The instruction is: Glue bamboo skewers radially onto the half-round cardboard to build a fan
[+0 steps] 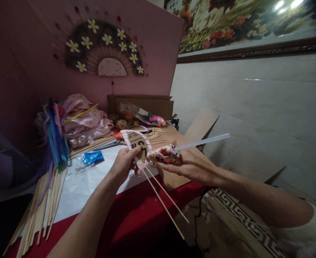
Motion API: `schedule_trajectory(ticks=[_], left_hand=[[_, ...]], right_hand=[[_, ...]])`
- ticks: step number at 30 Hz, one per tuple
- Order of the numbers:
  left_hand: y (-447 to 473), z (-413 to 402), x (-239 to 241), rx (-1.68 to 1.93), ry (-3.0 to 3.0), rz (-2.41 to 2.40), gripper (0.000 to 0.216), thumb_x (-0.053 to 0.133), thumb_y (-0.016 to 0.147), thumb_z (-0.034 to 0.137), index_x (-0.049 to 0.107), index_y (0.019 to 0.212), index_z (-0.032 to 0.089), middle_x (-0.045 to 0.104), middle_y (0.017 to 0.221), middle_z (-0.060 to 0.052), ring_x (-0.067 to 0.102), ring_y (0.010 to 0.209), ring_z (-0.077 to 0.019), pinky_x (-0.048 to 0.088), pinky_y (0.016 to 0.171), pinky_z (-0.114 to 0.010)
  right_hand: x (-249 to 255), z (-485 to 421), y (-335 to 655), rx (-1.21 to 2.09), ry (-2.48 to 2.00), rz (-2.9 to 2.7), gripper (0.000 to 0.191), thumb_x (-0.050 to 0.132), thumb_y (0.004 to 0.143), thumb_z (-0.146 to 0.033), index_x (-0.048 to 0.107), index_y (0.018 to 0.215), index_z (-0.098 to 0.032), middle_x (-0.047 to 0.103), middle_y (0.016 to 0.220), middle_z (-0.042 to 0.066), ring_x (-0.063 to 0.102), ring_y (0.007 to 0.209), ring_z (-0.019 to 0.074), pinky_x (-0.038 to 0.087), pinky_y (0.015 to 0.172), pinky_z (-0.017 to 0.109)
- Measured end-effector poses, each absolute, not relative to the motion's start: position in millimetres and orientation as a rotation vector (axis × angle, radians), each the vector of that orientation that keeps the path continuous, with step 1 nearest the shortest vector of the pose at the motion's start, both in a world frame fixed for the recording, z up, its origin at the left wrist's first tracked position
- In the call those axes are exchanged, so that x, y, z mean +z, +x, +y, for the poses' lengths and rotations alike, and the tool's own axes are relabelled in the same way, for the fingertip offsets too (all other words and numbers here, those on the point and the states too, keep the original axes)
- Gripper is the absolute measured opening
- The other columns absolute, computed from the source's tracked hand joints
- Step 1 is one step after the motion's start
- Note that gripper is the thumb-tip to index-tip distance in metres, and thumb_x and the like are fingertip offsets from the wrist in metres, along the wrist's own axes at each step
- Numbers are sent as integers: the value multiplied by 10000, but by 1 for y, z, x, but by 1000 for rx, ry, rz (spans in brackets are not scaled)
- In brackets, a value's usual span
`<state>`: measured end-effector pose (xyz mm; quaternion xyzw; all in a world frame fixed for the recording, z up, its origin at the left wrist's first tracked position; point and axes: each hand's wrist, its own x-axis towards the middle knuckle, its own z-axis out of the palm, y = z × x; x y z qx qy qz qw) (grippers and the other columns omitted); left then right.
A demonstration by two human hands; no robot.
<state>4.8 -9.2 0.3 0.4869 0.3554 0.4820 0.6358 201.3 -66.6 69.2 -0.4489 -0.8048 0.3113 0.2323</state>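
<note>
My left hand (127, 157) is closed around a cardboard piece (142, 152) whose curved rim is wrapped in pale, pinkish fabric. Printed letters show on its brown face, and my thumb presses on it. Two thin wooden sticks (164, 200) run from its lower edge down to the right. A flower-patterned hot glue gun (163, 154) is in my right hand (190, 166), with a long translucent glue stick (203, 141) jutting from its back. Its front end is close to the cardboard's right edge; I cannot tell whether they touch.
White paper (77, 193) covers part of the red-topped table. Wooden sticks (41, 204) lie at left, near colourful pipe cleaners (54, 132). Pink fabric (89, 123), a blue packet (92, 157) and scissors (111, 144) lie behind. A flower-decorated fan shape (104, 36) hangs on the pink board.
</note>
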Motion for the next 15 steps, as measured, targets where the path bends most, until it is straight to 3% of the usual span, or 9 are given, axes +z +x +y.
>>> schedule_trajectory(ticks=[4,15], left_hand=[[6,-11,2,1108,1109,825,262,605,694,380,566,642,126,522,457,-16,437,321,-114,380,280,-243],[6,-11,0,1094,1128,789,267,584,717,385,565,640,130,530,455,-23,453,313,-118,375,283,-239]], right_hand=[[69,-66,201,887,-1186,-2219,319,499,824,-447,634,932,-179,563,727,6,478,680,146,391,623,250],[72,-67,202,833,-1226,-2231,293,502,829,-438,602,773,-169,440,616,-18,367,579,109,325,526,231]])
